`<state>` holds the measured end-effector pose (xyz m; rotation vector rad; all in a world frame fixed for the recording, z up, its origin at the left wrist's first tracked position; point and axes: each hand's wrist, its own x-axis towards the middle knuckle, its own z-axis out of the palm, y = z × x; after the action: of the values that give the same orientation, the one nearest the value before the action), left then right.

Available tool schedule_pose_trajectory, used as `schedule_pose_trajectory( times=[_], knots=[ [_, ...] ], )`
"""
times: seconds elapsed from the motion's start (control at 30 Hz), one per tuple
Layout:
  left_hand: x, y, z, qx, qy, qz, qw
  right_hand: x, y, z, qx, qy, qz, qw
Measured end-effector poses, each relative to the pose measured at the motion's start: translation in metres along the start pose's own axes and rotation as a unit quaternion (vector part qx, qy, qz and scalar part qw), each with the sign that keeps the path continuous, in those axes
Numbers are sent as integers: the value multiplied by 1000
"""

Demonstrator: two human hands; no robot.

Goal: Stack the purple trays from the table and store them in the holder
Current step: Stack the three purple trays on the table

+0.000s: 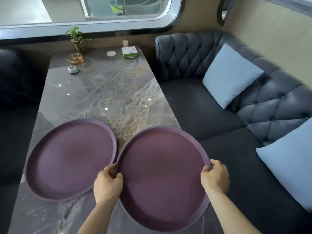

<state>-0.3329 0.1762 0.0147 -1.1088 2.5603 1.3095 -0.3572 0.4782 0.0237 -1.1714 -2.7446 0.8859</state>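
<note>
Both hands are gripping the right purple tray (162,176) — the left hand (108,183) is curling over its left rim, thumb inside, and the right hand (215,177) is clamping the right rim the same way. This round, matte tray with its low raised lip is hanging out past the right edge of the tabletop (108,92), over the gap toward the sofa (211,119). Whether it is resting or lifted, hard to tell. The left purple tray (70,159) is lying flat on the tabletop, its rim just beside the held one, nearly touching where the left hand is sitting.

The polished, veined stone slab is lying open beyond the trays — a long clear stretch through the middle. At the far end, small things are clustering: an amber glass dish (75,59), a white pebble-like object (73,70), a green box (129,52) and a plant in a vase (76,39). On the right, the tufted dark sofa is carrying two pale blue cushions (231,75).
</note>
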Motion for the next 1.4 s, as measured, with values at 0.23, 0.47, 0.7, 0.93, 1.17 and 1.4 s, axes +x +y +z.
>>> schedule_pose_trajectory(
  times=[0.23, 0.47, 0.7, 0.93, 1.17, 1.4],
  knots=[
    [19, 2, 25, 56, 10, -27, 998, 34, -11, 34, -35, -42, -31, 998],
    [27, -1, 32, 134, 32, -26, 990, 48, -5, 49, -50, -55, -40, 996],
    [31, -4, 29, 174, 50, 3, 983, 44, -4, 49, -39, -57, -40, 997],
    [39, -6, 18, 184, 5, 30, 982, 42, -4, 41, -72, -88, -30, 993],
    [50, -11, -12, 191, 6, 57, 980, 4, -43, 52, -122, 13, -176, 977],
    [105, -47, -81, 100, 145, -22, 984, -57, -150, 120, -25, -111, -322, 940]
  ],
)
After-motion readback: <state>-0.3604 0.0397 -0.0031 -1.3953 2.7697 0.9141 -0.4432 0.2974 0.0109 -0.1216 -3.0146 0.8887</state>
